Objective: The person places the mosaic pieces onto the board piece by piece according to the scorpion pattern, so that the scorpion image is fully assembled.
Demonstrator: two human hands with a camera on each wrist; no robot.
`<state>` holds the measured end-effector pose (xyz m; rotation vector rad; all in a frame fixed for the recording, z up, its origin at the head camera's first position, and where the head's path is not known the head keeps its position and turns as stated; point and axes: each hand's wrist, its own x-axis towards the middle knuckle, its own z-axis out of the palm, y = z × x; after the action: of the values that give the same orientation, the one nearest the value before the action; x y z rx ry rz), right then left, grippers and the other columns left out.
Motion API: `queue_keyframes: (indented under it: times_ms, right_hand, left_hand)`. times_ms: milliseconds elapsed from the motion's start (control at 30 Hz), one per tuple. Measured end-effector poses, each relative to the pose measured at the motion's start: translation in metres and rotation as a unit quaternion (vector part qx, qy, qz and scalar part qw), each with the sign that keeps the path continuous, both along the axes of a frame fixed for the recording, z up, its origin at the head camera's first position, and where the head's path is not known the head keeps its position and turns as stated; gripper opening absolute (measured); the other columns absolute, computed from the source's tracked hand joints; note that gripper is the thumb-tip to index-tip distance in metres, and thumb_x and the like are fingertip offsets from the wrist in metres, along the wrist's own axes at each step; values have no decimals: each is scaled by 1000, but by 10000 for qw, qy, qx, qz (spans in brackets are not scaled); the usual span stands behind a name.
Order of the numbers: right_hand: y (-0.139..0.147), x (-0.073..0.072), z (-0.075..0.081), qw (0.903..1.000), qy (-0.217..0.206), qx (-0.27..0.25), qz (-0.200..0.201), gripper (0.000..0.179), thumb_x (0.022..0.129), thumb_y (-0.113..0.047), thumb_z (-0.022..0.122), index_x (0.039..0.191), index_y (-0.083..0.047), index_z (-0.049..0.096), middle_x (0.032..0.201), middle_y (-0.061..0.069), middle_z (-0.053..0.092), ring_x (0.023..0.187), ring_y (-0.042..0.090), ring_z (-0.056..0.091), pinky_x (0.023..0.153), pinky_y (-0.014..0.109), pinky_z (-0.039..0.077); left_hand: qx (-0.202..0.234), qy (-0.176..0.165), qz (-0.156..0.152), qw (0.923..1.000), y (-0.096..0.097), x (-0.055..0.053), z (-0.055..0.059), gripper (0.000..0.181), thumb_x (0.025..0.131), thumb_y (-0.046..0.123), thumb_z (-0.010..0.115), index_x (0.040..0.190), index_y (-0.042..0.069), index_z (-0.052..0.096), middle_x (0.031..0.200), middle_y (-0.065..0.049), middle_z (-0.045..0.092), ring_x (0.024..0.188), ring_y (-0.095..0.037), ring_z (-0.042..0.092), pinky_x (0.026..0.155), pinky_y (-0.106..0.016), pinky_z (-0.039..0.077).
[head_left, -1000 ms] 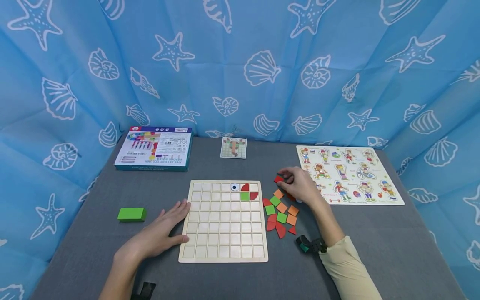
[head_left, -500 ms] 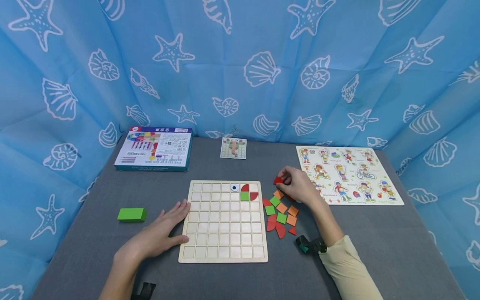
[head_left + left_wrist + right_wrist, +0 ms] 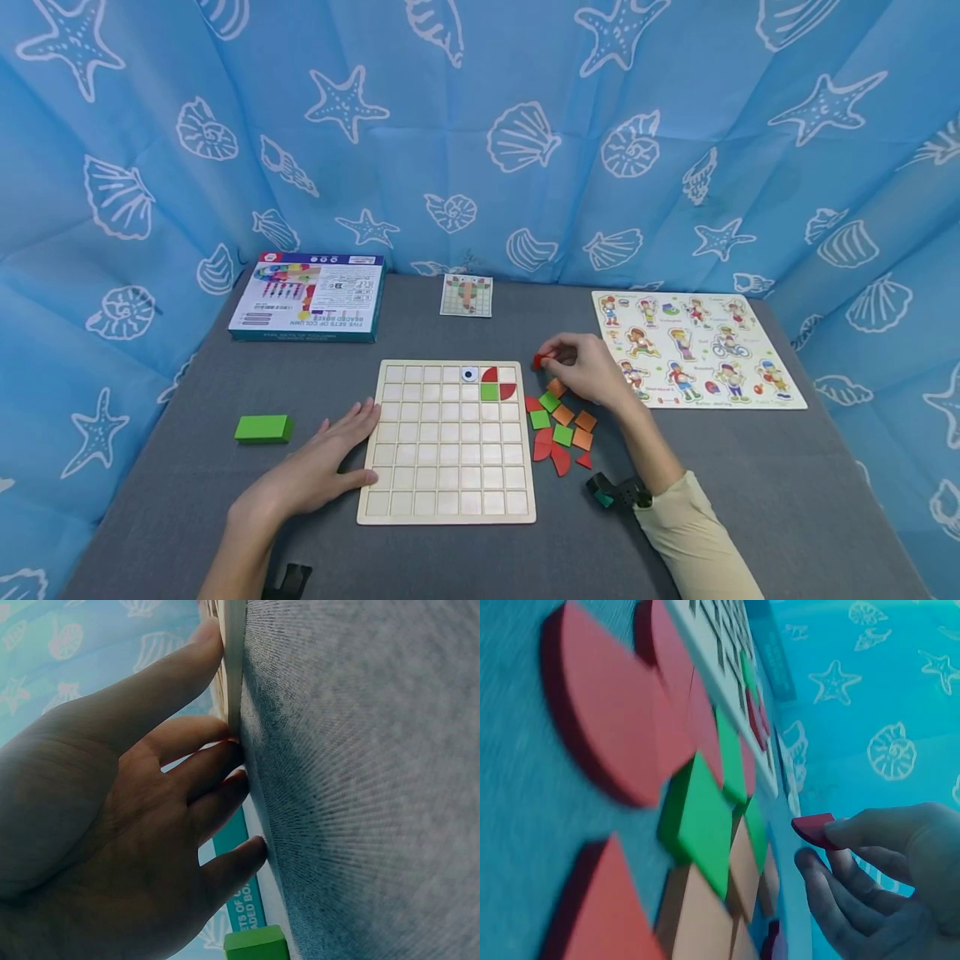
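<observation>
Between thumb and fingertips, my right hand (image 3: 588, 371) pinches a red quarter-circle piece (image 3: 816, 829), held just beyond the loose pieces and off the board's upper right corner. My left hand (image 3: 318, 458) rests on the table with its fingers stretched out, thumb and fingertips touching the left edge of the wooden grid board (image 3: 438, 454). Near the board's top right sit a white tile with a black dot (image 3: 469, 374), two red quarter-circles (image 3: 507, 391) and a green square (image 3: 490, 392). Right of the board lie several red, green (image 3: 563, 435) and orange pieces (image 3: 582, 439).
A small pattern card (image 3: 467, 296) lies behind the board. A boxed toy set (image 3: 307, 297) is at the back left, with a green block (image 3: 263, 429) in front of it. A picture puzzle board (image 3: 697, 350) lies to the right. A blue curtain (image 3: 480, 133) hangs behind.
My right hand has shifted slightly left toward the board, carrying the red quarter-circle piece. The left hand and the board have stayed where they were.
</observation>
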<state>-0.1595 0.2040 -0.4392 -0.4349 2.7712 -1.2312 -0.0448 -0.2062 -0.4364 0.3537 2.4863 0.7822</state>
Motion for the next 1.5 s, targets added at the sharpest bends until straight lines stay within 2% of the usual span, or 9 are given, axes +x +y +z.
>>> queue_keyframes:
  times_ms: [167, 300, 400, 600, 733, 1000, 1200, 1333, 1500]
  right_hand:
    - [-14, 4, 4, 9995, -122, -279, 99, 12, 102, -6, 71, 109, -4, 80, 106, 16, 80, 100, 30, 82, 86, 39, 67]
    - [-25, 7, 6, 9969, -418, -586, 304, 13, 103, -5, 67, 111, -2, 77, 107, 18, 76, 97, 30, 82, 74, 30, 62]
    - [-34, 10, 8, 9933, -638, -804, 535, 14, 103, -4, 66, 114, 0, 74, 105, 18, 72, 88, 31, 80, 64, 25, 54]
    - [-54, 13, 6, 9889, -742, -979, 831, 19, 101, -6, 73, 120, -1, 73, 108, 15, 75, 88, 25, 82, 70, 24, 63]
    - [-66, 13, 4, 9897, -618, -894, 932, 17, 98, -7, 80, 114, -3, 77, 102, 10, 81, 89, 18, 81, 75, 25, 66]
    - [-85, 14, 1, 9915, -181, -434, 1213, 8, 97, -9, 81, 104, -5, 84, 97, 7, 85, 86, 14, 80, 78, 21, 64]
    - [-95, 15, 0, 9902, 226, -143, 1369, 7, 95, -6, 82, 102, -4, 85, 98, 9, 84, 84, 16, 79, 76, 20, 62]
    - [-99, 16, -2, 9895, 499, 124, 1353, 5, 94, -5, 83, 97, -9, 86, 95, 6, 83, 82, 13, 77, 73, 20, 60]
    - [-102, 16, -4, 9886, 610, 387, 1321, 6, 95, -6, 83, 94, -11, 85, 91, 3, 83, 79, 9, 76, 72, 20, 60]
  left_hand:
    - [2, 0, 6, 10000, 0, -1, 0, 96, 97, 35, 82, 172, 7, 28, 182, -18, 19, 170, -45, 17, 133, -76, 12]
    - [-6, 9, 8, 10000, 0, -1, 0, 96, 97, 35, 82, 172, 6, 28, 182, -18, 19, 170, -45, 17, 133, -76, 12]
    - [-1, 27, 0, 10000, 0, 0, 0, 96, 97, 34, 82, 172, 6, 28, 182, -19, 19, 170, -45, 17, 133, -76, 12]
    - [22, 31, -22, 10000, 0, 0, 0, 96, 98, 34, 81, 172, 6, 28, 182, -19, 19, 169, -46, 17, 133, -76, 12]
    - [39, 27, -25, 10000, 0, 0, 0, 96, 98, 34, 81, 172, 6, 28, 182, -19, 19, 169, -46, 18, 133, -76, 12]
    - [71, 22, -8, 10000, 0, 0, 0, 96, 97, 34, 82, 172, 6, 28, 182, -19, 19, 169, -46, 18, 133, -76, 12]
    - [135, 22, -21, 9999, -2, 1, 0, 96, 98, 34, 81, 172, 6, 27, 182, -19, 19, 169, -46, 17, 133, -76, 12]
    - [136, 34, -23, 9999, -2, 1, 0, 96, 98, 34, 81, 172, 6, 27, 182, -19, 19, 169, -46, 17, 133, -76, 12]
    - [113, 40, -19, 9999, -1, 1, 0, 96, 98, 34, 82, 172, 7, 27, 182, -19, 19, 169, -46, 17, 133, -76, 13]
